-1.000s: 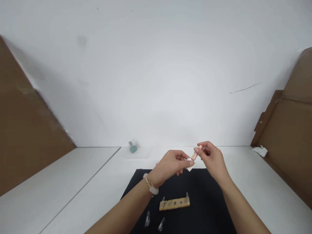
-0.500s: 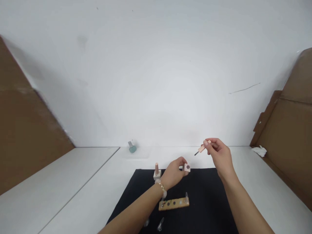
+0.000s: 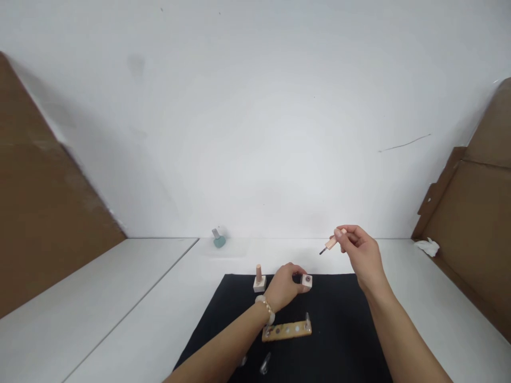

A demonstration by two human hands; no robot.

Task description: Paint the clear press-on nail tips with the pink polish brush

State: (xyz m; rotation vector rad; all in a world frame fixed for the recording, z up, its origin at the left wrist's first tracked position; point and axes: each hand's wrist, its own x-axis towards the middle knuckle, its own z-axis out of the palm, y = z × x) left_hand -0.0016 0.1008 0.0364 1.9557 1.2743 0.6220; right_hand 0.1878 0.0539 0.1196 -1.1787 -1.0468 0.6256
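Note:
My left hand (image 3: 284, 287) pinches an uncapped nail polish bottle (image 3: 307, 281), a small square whitish one with a dark neck opening, low over the black mat (image 3: 339, 314). Raised to the right, my right hand (image 3: 358, 254) is closed on a nail polish brush (image 3: 329, 244) by its peach cap, the dark bristles pointing down and left. Beside my left wrist stands a capped polish bottle (image 3: 259, 280). Below that wrist lies a wooden strip (image 3: 288, 331) with several coloured dots and clear pieces upright at its ends.
A teal polish bottle (image 3: 219, 239) with a grey cap leans near the back wall. Clear nail-shaped pieces (image 3: 265, 364) lie at the mat's front, partly behind my left forearm. Crumpled white tissue (image 3: 427, 247) sits by the right cardboard panel (image 3: 475, 223). Another cardboard panel (image 3: 48, 202) stands left.
My left hand has lowered the bottle slightly toward the mat, and the bottle is more upright. My right hand holds the brush in nearly the same place. The view has shifted a little.

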